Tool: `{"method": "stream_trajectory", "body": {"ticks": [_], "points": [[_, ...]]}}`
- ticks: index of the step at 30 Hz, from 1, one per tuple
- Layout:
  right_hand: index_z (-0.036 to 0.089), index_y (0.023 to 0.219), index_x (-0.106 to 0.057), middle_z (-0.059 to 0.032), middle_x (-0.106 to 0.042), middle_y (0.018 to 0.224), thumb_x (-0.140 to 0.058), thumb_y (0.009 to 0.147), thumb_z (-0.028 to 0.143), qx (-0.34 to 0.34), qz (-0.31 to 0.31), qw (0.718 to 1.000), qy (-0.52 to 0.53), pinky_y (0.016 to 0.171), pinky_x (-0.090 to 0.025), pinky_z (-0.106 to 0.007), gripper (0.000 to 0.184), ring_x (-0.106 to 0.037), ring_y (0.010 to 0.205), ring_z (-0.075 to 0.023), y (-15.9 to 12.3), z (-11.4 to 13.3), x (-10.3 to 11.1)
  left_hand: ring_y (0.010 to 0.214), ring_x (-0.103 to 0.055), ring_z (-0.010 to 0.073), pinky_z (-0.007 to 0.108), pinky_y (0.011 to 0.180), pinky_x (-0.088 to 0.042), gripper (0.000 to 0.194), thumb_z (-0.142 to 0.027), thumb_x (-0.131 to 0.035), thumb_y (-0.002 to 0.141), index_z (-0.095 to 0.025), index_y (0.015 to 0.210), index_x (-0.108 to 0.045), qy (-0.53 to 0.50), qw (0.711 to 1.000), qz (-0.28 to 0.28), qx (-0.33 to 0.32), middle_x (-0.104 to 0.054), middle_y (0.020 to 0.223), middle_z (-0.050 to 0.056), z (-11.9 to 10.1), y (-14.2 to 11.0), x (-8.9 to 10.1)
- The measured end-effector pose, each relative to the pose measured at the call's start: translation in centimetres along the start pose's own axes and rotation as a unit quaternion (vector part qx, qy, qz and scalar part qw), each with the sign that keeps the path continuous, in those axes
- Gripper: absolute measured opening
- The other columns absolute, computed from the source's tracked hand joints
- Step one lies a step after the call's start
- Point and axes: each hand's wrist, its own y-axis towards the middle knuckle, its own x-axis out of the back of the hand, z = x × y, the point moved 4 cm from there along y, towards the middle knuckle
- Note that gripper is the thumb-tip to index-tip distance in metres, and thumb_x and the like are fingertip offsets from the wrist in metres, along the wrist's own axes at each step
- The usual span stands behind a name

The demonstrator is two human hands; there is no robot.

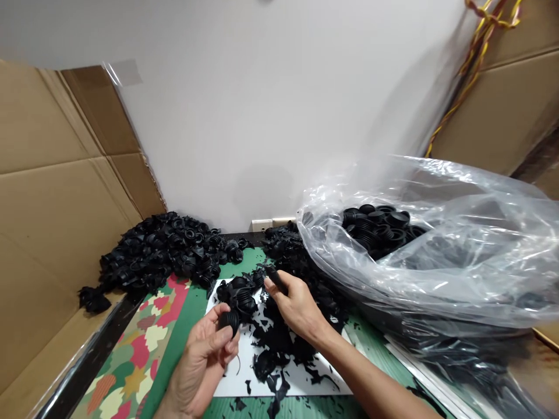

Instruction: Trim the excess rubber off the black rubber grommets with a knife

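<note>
Okay, on my screen a clear plastic bag (441, 273) of ribbed rubber boots (375, 224) sits right of a loose black heap (161, 250) by the wall (218, 116), with rubber scraps (279, 349) strewn across a white board (238, 372). Above that board, my left grip (201, 364) is clamped on one boot (229, 321), while my right grip (297, 305) is closed on a short black handle (277, 279) close by.

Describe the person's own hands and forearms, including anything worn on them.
The left hand and right hand are bare, with no gloves, and no ring or tape can be seen. The right forearm has no sleeve, watch or band in view; the frame cuts off the left forearm.
</note>
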Motion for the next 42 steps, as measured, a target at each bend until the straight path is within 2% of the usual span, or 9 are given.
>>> {"method": "stream_trajectory", "body": {"ticks": [4, 7, 13, 19, 24, 30, 37, 40, 42], "points": [[0.021, 0.059, -0.037, 0.004, -0.037, 0.058, -0.046, 0.077, 0.034, -0.012, 0.009, 1.0, 0.009, 0.052, -0.028, -0.024, 0.024, -0.035, 0.057, -0.0127, -0.3, 0.1, -0.5, 0.052, -0.048, 0.0085, 0.019, 0.044, -0.035, 0.027, -0.015, -0.075, 0.064, -0.015, 0.088, -0.063, -0.004, 1.0, -0.008, -0.014, -0.064, 0.08, 0.005, -0.3, 0.1, -0.2], [0.019, 0.062, -0.044, 0.0035, -0.041, 0.059, -0.047, 0.075, 0.028, -0.024, 0.021, 0.998, 0.048, 0.053, -0.03, -0.024, 0.015, -0.038, 0.058, -0.0128, -0.4, 0.3, -0.6, 0.056, -0.052, 0.0105, 0.02, 0.043, -0.037, 0.023, -0.017, -0.073, 0.067, -0.013, 0.089, -0.066, -0.003, 0.999, 0.01, -0.034, -0.065, 0.093, 0.01, -0.9, -0.1, -0.6], [0.017, 0.062, -0.048, 0.004, -0.041, 0.059, -0.048, 0.071, 0.021, -0.023, 0.043, 0.99, 0.132, 0.053, -0.029, -0.023, 0.01, -0.036, 0.056, -0.011, -0.7, 1.7, -0.3, 0.071, -0.065, 0.0206, 0.026, 0.055, -0.05, 0.029, -0.017, -0.071, 0.071, -0.016, 0.1, -0.068, -0.01, 0.998, 0.015, -0.052, -0.069, 0.09, 0.009, -1.8, 0.1, -1.2], [0.017, 0.066, -0.052, 0.0058, -0.039, 0.054, -0.056, 0.074, 0.032, -0.042, 0.04, 0.982, 0.182, 0.046, -0.026, -0.022, 0.018, -0.031, 0.048, -0.0082, -1.3, 1.5, -0.3, 0.067, -0.068, 0.0231, 0.024, 0.046, -0.05, 0.031, -0.021, -0.078, 0.065, -0.015, 0.094, -0.071, -0.015, 0.998, 0.006, -0.058, -0.073, 0.087, 0.011, -2.0, 0.5, -2.1], [0.016, 0.067, -0.052, 0.0077, -0.034, 0.047, -0.059, 0.076, 0.047, -0.064, 0.038, 0.969, 0.235, 0.04, -0.023, -0.022, 0.032, -0.029, 0.041, -0.007, -1.7, 0.4, -0.7, 0.058, -0.065, 0.0187, 0.021, 0.041, -0.045, 0.03, -0.029, -0.078, 0.064, -0.015, 0.09, -0.071, -0.012, 0.999, 0.015, -0.047, -0.073, 0.08, 0.011, -1.3, 0.9, -2.5], [0.015, 0.074, -0.056, 0.0085, -0.034, 0.046, -0.054, 0.071, 0.069, -0.088, 0.059, 0.953, 0.283, 0.036, -0.021, -0.021, 0.054, -0.028, 0.036, -0.0067, -1.9, -0.1, -1.4, 0.049, -0.06, 0.0128, 0.016, 0.037, -0.037, 0.029, -0.032, -0.079, 0.063, -0.016, 0.086, -0.071, 0.013, 0.998, 0.02, -0.055, -0.073, 0.078, 0.01, -0.5, 1.4, -2.1], [0.014, 0.073, -0.058, -0.0005, -0.049, 0.062, -0.047, 0.078, 0.068, -0.019, -0.011, 0.961, 0.274, 0.055, -0.038, -0.026, 0.055, -0.045, 0.058, -0.013, -2.2, 0.9, 0.2, 0.048, -0.058, 0.0101, 0.016, 0.037, -0.039, 0.034, -0.031, -0.083, 0.057, -0.016, 0.085, -0.073, 0.011, 0.999, -0.005, -0.048, -0.072, 0.078, 0.008, 0.0, 1.4, -1.5], [0.015, 0.071, -0.057, -0.0018, -0.051, 0.065, -0.047, 0.079, 0.066, -0.008, -0.018, 0.966, 0.256, 0.06, -0.039, -0.027, 0.053, -0.047, 0.062, -0.0146, -2.2, 1.0, 0.5, 0.047, -0.056, 0.01, 0.015, 0.038, -0.039, 0.034, -0.033, -0.082, 0.059, -0.016, 0.088, -0.073, 0.012, 0.998, -0.014, -0.052, -0.067, 0.061, 0.004, 0.2, 1.3, -1.3], [0.015, 0.07, -0.057, -0.0002, -0.049, 0.062, -0.049, 0.08, 0.062, -0.017, 0.005, 0.97, 0.244, 0.057, -0.038, -0.026, 0.049, -0.046, 0.06, -0.0139, -2.2, 0.9, 0.1, 0.046, -0.056, 0.0105, 0.015, 0.039, -0.04, 0.037, -0.034, -0.081, 0.059, -0.016, 0.09, -0.073, 0.025, 0.998, -0.019, -0.048, -0.063, 0.052, 0.002, 0.4, 1.3, -1.2]]}}
